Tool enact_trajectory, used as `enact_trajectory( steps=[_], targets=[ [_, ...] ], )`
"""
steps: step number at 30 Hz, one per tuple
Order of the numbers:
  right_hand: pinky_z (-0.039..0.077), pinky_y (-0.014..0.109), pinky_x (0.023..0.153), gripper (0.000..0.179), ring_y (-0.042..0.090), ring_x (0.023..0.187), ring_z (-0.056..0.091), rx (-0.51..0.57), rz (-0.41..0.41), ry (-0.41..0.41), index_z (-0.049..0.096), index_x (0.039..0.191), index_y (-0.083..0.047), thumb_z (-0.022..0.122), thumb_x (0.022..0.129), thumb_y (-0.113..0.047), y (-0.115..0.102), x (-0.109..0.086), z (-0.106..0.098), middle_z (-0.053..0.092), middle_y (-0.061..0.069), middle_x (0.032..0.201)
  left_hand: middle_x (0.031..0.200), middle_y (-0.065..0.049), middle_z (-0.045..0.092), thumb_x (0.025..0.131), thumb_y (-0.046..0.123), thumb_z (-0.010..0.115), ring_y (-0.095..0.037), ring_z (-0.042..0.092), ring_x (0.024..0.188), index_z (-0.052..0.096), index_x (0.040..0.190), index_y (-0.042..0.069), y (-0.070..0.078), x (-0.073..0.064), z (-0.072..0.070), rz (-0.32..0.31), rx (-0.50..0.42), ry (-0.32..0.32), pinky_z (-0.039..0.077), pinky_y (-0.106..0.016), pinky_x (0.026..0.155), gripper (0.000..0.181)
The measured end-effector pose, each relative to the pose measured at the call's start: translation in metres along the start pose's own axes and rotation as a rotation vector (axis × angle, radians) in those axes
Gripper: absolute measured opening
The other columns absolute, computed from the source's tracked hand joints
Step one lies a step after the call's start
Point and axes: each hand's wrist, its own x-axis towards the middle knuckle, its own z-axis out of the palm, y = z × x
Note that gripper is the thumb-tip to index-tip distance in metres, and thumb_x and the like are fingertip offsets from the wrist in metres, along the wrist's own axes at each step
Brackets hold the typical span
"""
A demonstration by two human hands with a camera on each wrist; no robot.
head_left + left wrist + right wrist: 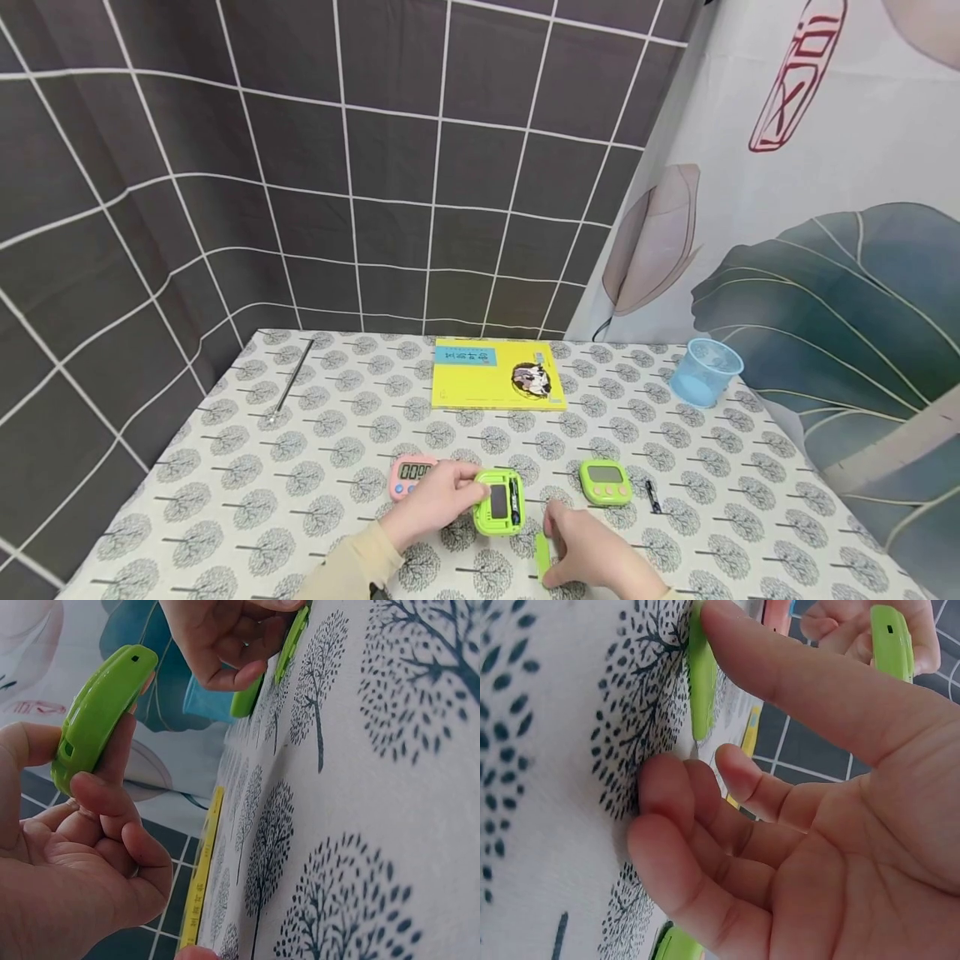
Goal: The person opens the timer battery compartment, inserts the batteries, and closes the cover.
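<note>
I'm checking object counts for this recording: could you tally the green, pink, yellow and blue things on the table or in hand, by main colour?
Green: 3 (opened timer in the left hand, face-up timer, narrow strip at the right hand)
Pink: 1 (pink timer)
Yellow: 1 (book)
Blue: 1 (cup)
Total: 6

free cloth (315, 483) at left, held green timer (497, 502) blocking centre

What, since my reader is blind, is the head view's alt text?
Left fingers grip an open green timer; right hand touches a green strip. Nearby lie a pink timer, another timer and a battery; beyond, a book and cup.
</note>
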Motion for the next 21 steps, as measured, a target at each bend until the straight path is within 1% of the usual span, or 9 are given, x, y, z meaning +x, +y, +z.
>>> enact_trajectory(
  steps=[2, 3, 7, 9, 11, 16, 21],
  targets=[
    [0.038, 0.023, 0.053, 0.049, 0.006, 0.055, 0.043, -0.008, 0.003, 0.002, 0.046, 0.088, -0.013, 0.085, 0.058, -0.015, -0.0007, 0.0002, 0.0008, 0.049, -0.005, 0.065, 0.09, -0.009, 0.072, 0.088, 0.013, 0.059, -0.009, 0.055, 0.063, 0.062, 0.116, -0.004, 0.0, -0.0002, 0.0002, 0.001, -0.017, -0.004, 0.05, -0.022, 0.061, 0.032],
    [0.038, 0.023, 0.053, 0.049, 0.006, 0.055, 0.043, -0.011, 0.005, 0.001, 0.047, 0.089, -0.013, 0.085, 0.058, -0.015, -0.0012, 0.0002, 0.0011, 0.05, -0.005, 0.065, 0.089, -0.01, 0.072, 0.088, 0.012, 0.059, -0.009, 0.053, 0.062, 0.062, 0.116, -0.004, 0.0, -0.0001, 0.0002, -0.002, -0.022, -0.005, 0.049, -0.022, 0.06, 0.032],
    [0.039, 0.023, 0.054, 0.048, 0.006, 0.056, 0.044, -0.01, -0.006, -0.007, 0.048, 0.092, -0.013, 0.083, 0.06, -0.012, -0.0029, -0.0009, 0.0013, 0.051, -0.005, 0.065, 0.09, -0.011, 0.072, 0.089, 0.011, 0.058, -0.01, 0.053, 0.062, 0.063, 0.115, -0.004, -0.0014, 0.0002, 0.0005, 0.002, -0.038, -0.006, 0.049, -0.022, 0.061, 0.031],
    [0.039, 0.023, 0.054, 0.047, 0.006, 0.056, 0.045, -0.007, -0.011, -0.01, 0.049, 0.093, -0.012, 0.083, 0.06, -0.01, -0.0038, -0.0007, 0.0015, 0.051, -0.005, 0.065, 0.09, -0.01, 0.072, 0.089, 0.012, 0.058, -0.011, 0.05, 0.061, 0.063, 0.115, -0.004, -0.0022, 0.0005, 0.0004, 0.0, -0.037, -0.004, 0.047, -0.022, 0.059, 0.031],
    [0.039, 0.023, 0.054, 0.047, 0.005, 0.056, 0.045, -0.005, -0.01, -0.01, 0.05, 0.095, -0.011, 0.082, 0.06, -0.009, -0.0047, -0.0002, 0.0018, 0.051, -0.005, 0.066, 0.091, -0.011, 0.072, 0.089, 0.012, 0.058, -0.011, 0.054, 0.064, 0.063, 0.115, -0.004, -0.0027, 0.0005, 0.0003, 0.003, -0.039, -0.005, 0.049, -0.022, 0.062, 0.03],
    [0.039, 0.022, 0.054, 0.048, 0.005, 0.056, 0.044, -0.007, 0.005, -0.009, 0.052, 0.096, -0.009, 0.083, 0.06, -0.01, -0.0057, 0.0016, 0.0024, 0.05, -0.005, 0.066, 0.096, -0.013, 0.072, 0.089, 0.012, 0.058, -0.012, 0.064, 0.076, 0.063, 0.114, -0.004, -0.0027, -0.0004, -0.0002, 0.011, -0.04, -0.008, 0.053, -0.023, 0.074, 0.03],
    [0.038, 0.023, 0.053, 0.049, 0.006, 0.056, 0.042, 0.003, 0.007, -0.006, 0.049, 0.094, -0.01, 0.084, 0.059, -0.01, -0.0046, 0.002, 0.003, 0.05, -0.004, 0.066, 0.095, -0.012, 0.072, 0.089, 0.013, 0.059, -0.011, 0.063, 0.074, 0.064, 0.113, -0.003, -0.0022, -0.001, -0.0002, 0.014, -0.023, -0.006, 0.052, -0.022, 0.073, 0.03]
  ],
)
